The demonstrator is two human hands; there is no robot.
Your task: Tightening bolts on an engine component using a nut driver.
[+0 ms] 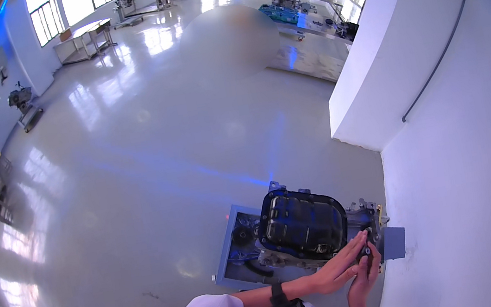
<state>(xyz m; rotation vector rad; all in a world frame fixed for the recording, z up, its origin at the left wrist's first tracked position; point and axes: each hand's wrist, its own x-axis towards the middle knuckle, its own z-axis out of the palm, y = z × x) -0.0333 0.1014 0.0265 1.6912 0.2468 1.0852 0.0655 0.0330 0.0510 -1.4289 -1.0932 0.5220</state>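
Note:
An engine block point(358, 213) lies upside down on a blue-grey stand point(231, 265), its black oil pan point(302, 225) facing up. My left hand point(336, 269) reaches in from the lower left with its fingers stretched out flat against the engine's near right edge. Just to the right, my right hand point(367, 275) comes up from below, fingers curled around a small black tool or part point(367, 248) at the engine's right end. The two hands touch each other there. Dark straps sit on both wrists.
A white wall point(466, 170) rises close on the right, with a grey box point(394, 242) beside the engine. A wide glossy floor point(147, 143) spreads to the left and ahead. Other engines on benches point(292, 4) and tables point(83, 41) stand far off.

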